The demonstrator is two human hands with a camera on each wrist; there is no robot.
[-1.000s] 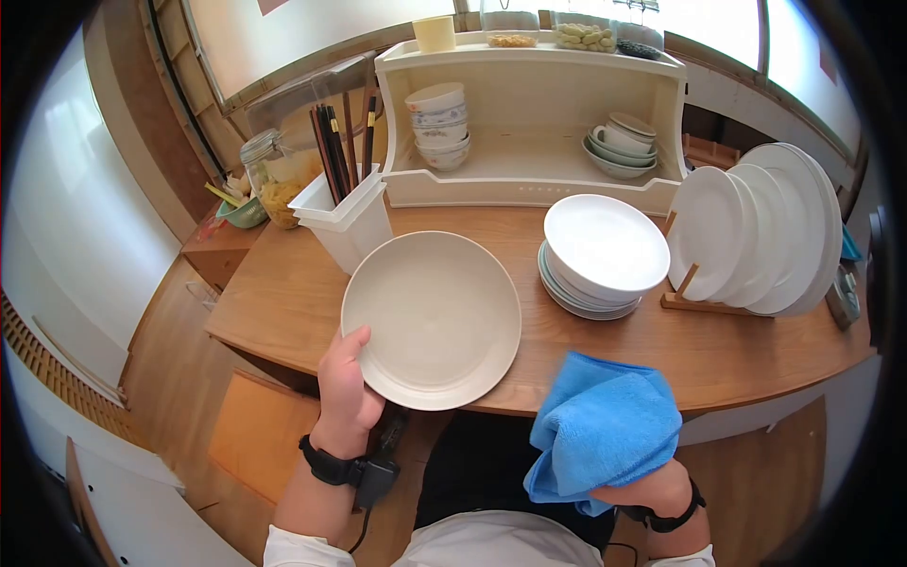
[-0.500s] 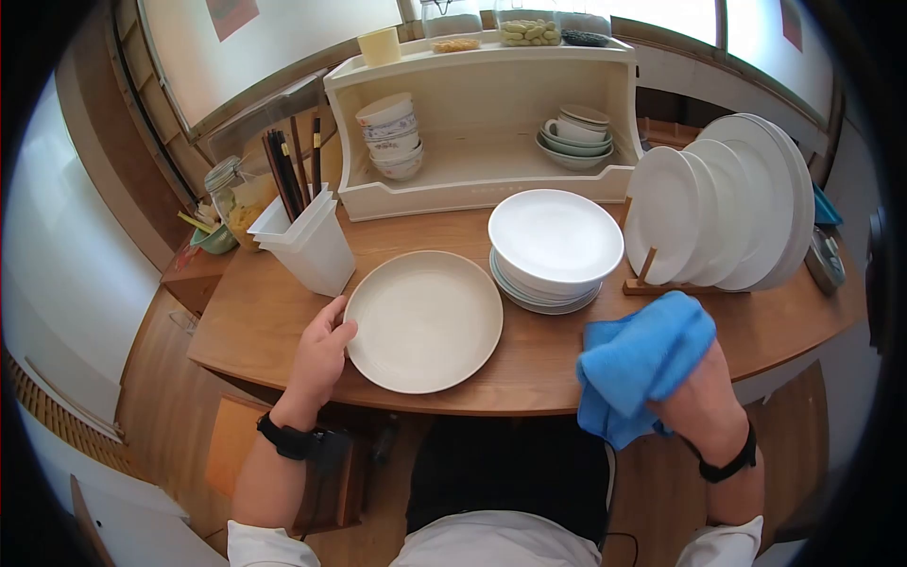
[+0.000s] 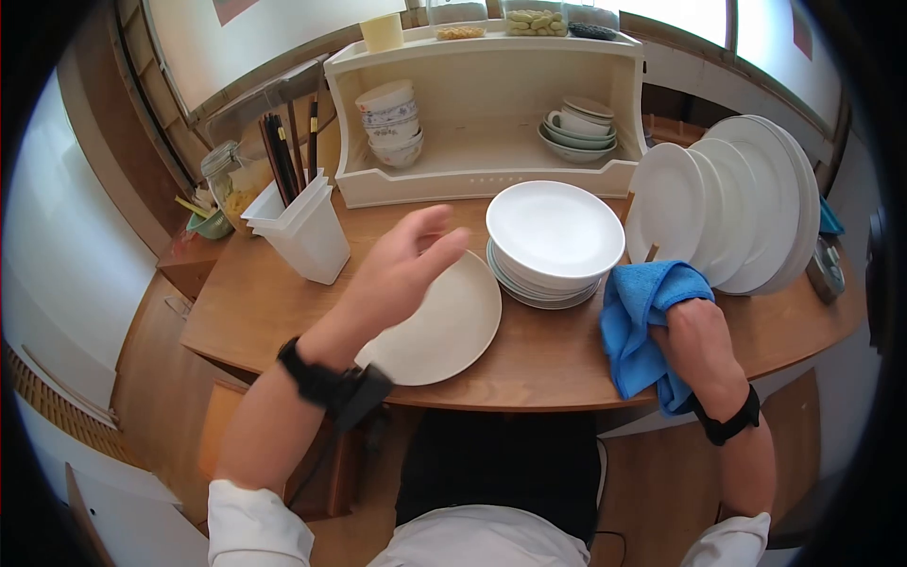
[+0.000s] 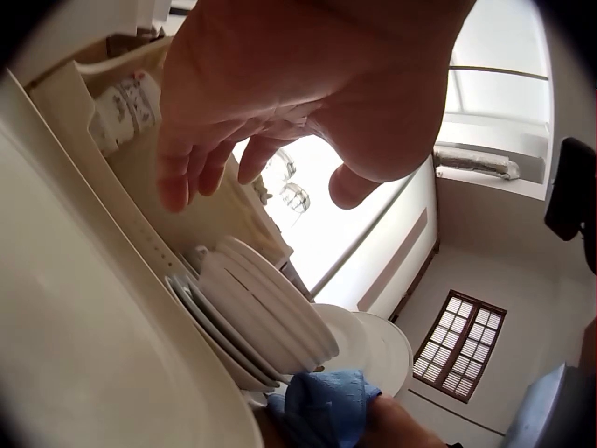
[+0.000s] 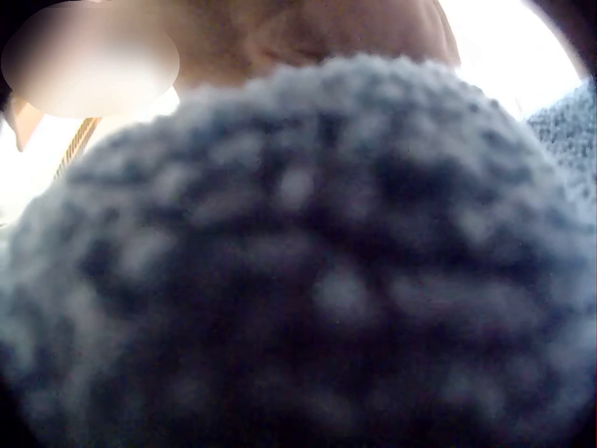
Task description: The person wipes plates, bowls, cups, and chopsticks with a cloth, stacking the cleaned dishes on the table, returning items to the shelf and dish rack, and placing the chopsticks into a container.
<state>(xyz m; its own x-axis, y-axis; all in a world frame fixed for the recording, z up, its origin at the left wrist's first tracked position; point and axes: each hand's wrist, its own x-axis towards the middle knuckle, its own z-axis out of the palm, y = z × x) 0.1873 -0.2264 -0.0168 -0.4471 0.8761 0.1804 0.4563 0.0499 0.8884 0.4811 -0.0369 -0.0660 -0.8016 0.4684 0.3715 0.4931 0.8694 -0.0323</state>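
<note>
My left hand [image 3: 397, 269] hovers over the large cream plate [image 3: 444, 331], which lies flat near the table's front edge. Its fingers are loosely bent with nothing between them, as the left wrist view also shows. To the right, my right hand [image 3: 697, 345] grips a bunched blue cloth [image 3: 635, 321] that hangs over the table's front edge. The cloth [image 5: 308, 252] fills most of the right wrist view, blurred. Just right of the cream plate stands a stack of plates topped by a white dish [image 3: 556, 231].
White plates [image 3: 666, 203] stand upright in a wooden rack at the right. A cream shelf [image 3: 491, 189] at the back holds stacked bowls [image 3: 389, 123] and a cup with green bowls [image 3: 578, 132]. Chopsticks fill a white holder [image 3: 307, 236] at the left.
The cream plate has been set down on the table, and my left hand has let go of it and moved up and right over it. My right hand has moved right with the cloth.
</note>
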